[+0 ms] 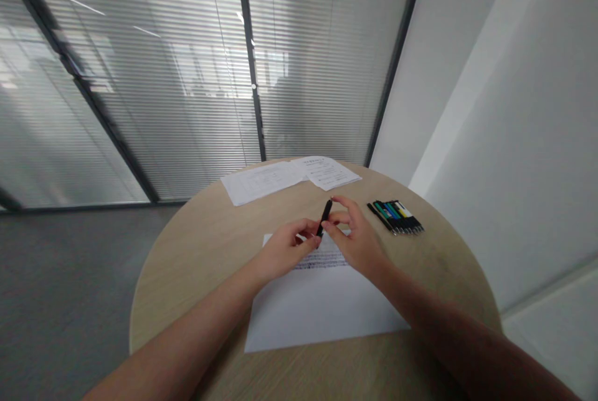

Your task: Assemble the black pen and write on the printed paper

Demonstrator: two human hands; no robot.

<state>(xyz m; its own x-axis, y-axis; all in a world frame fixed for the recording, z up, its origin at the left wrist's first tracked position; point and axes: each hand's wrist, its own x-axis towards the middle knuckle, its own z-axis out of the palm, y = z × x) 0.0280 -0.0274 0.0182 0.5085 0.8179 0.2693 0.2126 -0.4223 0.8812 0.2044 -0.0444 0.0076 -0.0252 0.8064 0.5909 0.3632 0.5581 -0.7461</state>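
Black and slim, the pen (324, 215) is held over the far part of the sheet (327, 311), tilted so that its upper end leans right. The left hand (286, 250) is closed around the lower end, thumb and fingers together on it. The right hand (360, 240) has a fingertip at the upper end and its thumb against the barrel lower down, so both hands have hold of it at once. Whether the tip is out cannot be told, as fingers cover that end.

It looks light and stiff, likely smooth plastic, with little risk of breaking; the likelier trouble is that it rolls or slips between the fingertips. The middle of the barrel seems the surest place to pinch. The sheet would bend and slide easily, and is best taken by its blank near edge, away from the dark writing.

To the right on the table (187, 264), a row of pens (397, 217) lies side by side, some with coloured parts. Printed papers (266, 182) lie flat at the far side, overlapping.
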